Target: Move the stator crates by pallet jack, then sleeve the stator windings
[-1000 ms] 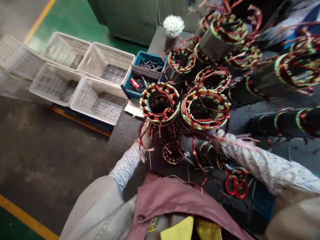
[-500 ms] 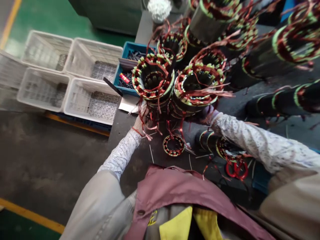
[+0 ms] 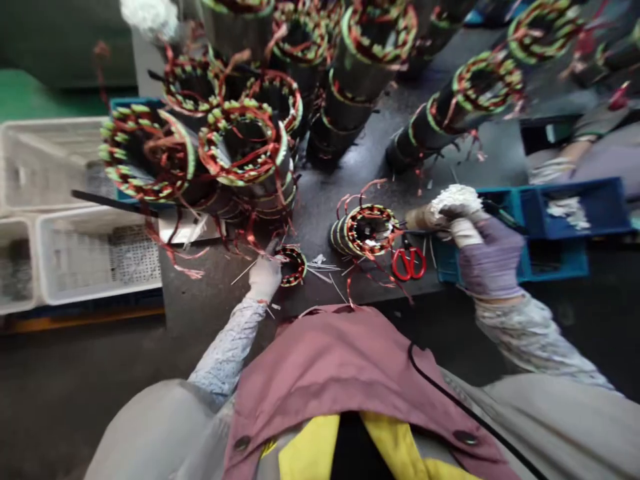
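My left hand (image 3: 265, 277), in a pale glove, is at the left side of a small wound stator (image 3: 301, 268) on the bench. Its fingers are closed at the stator's rim and partly hidden. My right hand (image 3: 493, 257), in a purple glove with light wraps on the fingers, is closed at a bundle of white cord (image 3: 454, 197) on the right. A beige, roll-like end shows left of the cord. Between my hands stands another wound stator (image 3: 340, 235) with loose copper-red leads. Beside it lie red-handled scissors (image 3: 410, 265).
Tall wound stators (image 3: 280, 177) crowd the back left, their leads sticking out. Another stator (image 3: 425, 130) leans at the back right. Blue bins (image 3: 553, 263) sit at right, near another person's arm (image 3: 580, 143). White crates (image 3: 100, 283) stand left of the bench (image 3: 320, 177).
My left hand has moved from the tall stators to the small stator. My right hand has left the tall stators for the white cord at right. The view has swung rightward.
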Demonstrator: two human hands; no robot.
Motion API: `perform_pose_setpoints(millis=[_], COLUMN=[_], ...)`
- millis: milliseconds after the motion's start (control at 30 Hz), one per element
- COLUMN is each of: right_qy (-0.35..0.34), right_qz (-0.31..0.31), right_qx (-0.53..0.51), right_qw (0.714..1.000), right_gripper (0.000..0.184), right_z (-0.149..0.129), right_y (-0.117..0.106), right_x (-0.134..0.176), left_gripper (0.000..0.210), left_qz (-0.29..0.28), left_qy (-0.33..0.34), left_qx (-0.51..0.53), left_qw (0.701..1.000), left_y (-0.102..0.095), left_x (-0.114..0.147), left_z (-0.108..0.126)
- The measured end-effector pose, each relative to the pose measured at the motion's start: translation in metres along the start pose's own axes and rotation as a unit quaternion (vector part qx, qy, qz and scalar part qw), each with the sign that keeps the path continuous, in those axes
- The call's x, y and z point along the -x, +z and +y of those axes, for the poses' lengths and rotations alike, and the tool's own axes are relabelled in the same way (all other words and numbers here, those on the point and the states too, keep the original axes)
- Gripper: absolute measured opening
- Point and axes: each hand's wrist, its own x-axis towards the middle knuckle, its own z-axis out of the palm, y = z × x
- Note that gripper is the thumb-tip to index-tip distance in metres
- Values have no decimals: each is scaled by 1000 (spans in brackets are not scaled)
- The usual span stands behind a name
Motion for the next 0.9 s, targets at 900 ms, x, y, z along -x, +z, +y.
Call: perform_pose_setpoints(millis=[900], right_qy=[-224], right_qz=[-242], right_qx=[70], right_qw=[941], right_gripper=[38], right_z=[44], right_y=[61], right_x=[1], left_gripper=[37], left_qz=[100], left_qy=[128], left_qx=[60], left_qw=[985], left_y=[-115], left_x=[2], left_z=[166])
